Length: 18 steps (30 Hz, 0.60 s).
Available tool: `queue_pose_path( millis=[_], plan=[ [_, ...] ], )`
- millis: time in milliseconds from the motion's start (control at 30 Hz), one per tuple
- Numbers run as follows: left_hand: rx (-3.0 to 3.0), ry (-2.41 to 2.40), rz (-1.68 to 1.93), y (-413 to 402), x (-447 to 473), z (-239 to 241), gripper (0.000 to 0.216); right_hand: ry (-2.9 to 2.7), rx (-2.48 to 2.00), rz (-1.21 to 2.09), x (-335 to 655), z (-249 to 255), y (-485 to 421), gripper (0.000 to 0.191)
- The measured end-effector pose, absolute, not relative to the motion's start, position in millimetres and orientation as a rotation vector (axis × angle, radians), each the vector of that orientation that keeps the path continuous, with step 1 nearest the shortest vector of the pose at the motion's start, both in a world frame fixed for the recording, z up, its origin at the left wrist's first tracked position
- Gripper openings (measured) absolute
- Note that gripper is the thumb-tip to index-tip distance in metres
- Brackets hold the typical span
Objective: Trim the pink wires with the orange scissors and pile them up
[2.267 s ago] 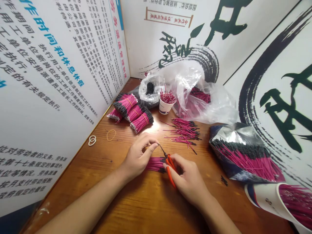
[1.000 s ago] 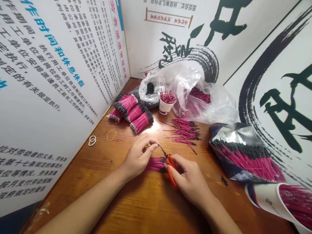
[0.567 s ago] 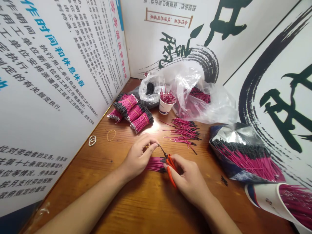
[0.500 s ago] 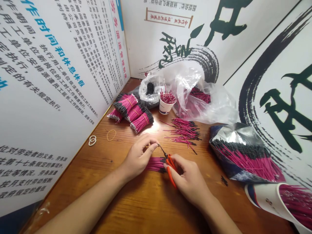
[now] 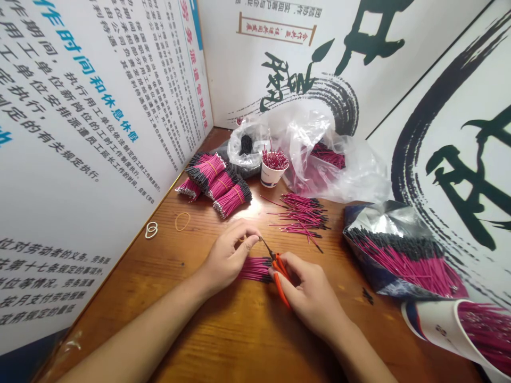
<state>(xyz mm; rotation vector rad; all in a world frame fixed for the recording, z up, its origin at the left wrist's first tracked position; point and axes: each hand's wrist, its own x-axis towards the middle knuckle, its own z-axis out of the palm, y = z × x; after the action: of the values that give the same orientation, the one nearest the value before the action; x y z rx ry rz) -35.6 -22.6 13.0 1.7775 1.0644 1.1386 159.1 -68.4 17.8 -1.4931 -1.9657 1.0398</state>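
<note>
Orange-handled long-nose pliers are gripped in my right hand, their thin jaws pointing up and left. At the tip of those jaws, my left hand pinches with thumb and forefinger; what it holds is too small to make out. Below the pliers and partly behind my left hand, a row of magenta wires with black ends lies on the wooden table. Beyond my hands a loose pile of magenta wires with black tips is spread on the table.
Rubber-banded wire bundles are stacked at the back left, near loose rubber bands. Behind stand a paper cup of wires and clear plastic bags. On the right are an open wire bag and a tipped cup.
</note>
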Motion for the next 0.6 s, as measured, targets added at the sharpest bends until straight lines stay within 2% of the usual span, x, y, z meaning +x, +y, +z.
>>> queue_pose_path(
  millis=[600],
  plan=[
    [1.701,1.042,1.104,-20.8,-34.4,14.5,0.019,-2.004,-1.5,0.99,159.5,17.3,-66.5,0.021]
  ],
)
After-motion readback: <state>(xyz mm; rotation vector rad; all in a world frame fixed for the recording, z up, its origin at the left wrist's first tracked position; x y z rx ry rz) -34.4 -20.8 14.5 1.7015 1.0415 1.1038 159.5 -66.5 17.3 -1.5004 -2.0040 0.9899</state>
